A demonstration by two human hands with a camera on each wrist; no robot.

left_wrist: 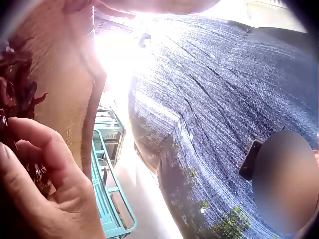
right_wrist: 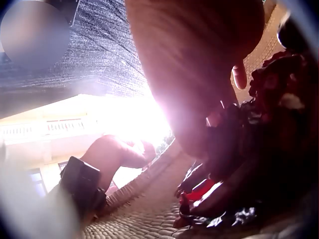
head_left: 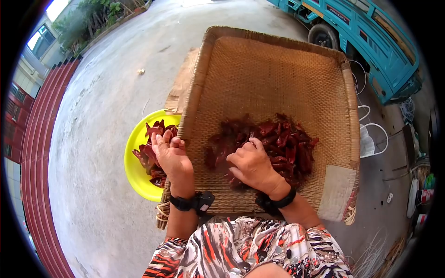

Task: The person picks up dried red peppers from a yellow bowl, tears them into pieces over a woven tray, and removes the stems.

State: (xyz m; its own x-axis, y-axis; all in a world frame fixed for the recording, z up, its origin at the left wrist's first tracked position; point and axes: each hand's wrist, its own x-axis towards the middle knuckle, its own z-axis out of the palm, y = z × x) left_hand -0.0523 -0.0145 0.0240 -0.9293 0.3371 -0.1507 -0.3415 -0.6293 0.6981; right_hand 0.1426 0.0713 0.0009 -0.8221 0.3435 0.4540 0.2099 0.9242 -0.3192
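Observation:
A pile of dried red chilies lies in a large woven tray on the ground. My right hand rests on the near side of the pile, fingers curled into the chilies. My left hand is at the tray's left edge, over a yellow plate that holds more chilies. Its fingers curl loosely down among those chilies; whether they grip any is hidden. Both wrists wear black camera bands.
Bare concrete ground surrounds the tray. A teal vehicle stands at the far right. White wire loops and clutter lie right of the tray. Red steps run along the left. A cardboard piece lies under the tray's left side.

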